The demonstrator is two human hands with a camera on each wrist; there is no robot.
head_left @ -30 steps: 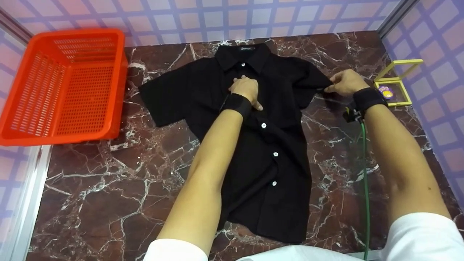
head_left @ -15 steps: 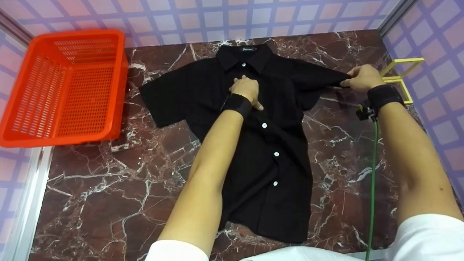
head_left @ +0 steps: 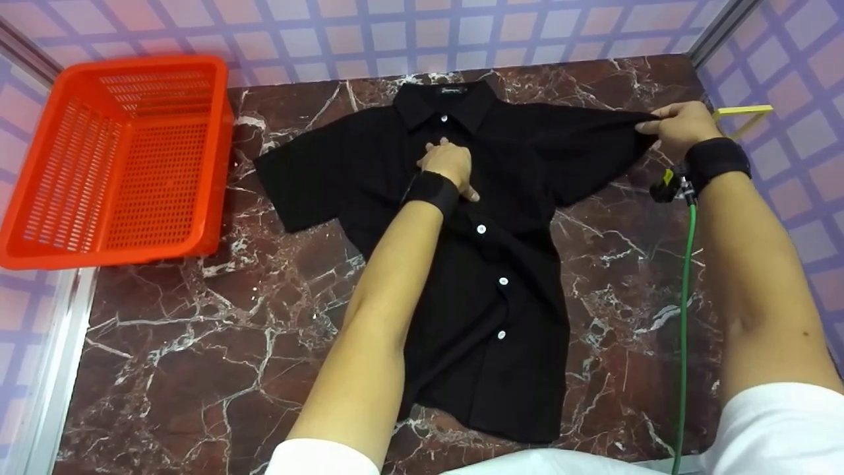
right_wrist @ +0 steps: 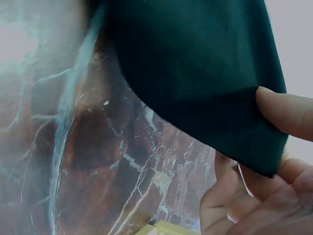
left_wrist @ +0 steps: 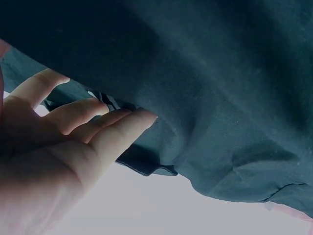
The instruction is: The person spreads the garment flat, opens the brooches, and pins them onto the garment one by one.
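Note:
A black short-sleeved shirt [head_left: 455, 316] with white buttons lies front up, its collar toward the back wall. On its upper chest rests my left hand [head_left: 448, 162], fingers extended; the left wrist view shows those fingers [left_wrist: 122, 134] straight against the dark cloth. With thumb and fingers my right hand [head_left: 682, 126] pinches the cuff edge of the sleeve on the right [head_left: 593, 142], which is stretched outward. In the right wrist view the thumb [right_wrist: 283, 110] lies on top of the sleeve's corner [right_wrist: 244, 142], other fingers beneath. Creases cross the shirt's lower front.
An orange-red plastic basket [head_left: 211, 224] stands at the left. A yellow frame [head_left: 745, 109] is partly hidden behind my right hand. A green cable [head_left: 684, 330] hangs from the right wrist over the dark marble surface [head_left: 198, 369]. Patterned walls border the back and sides.
My right hand has moved right and slightly toward the back wall, drawing the bunched sleeve out flat and wide. The left hand has stayed on the chest.

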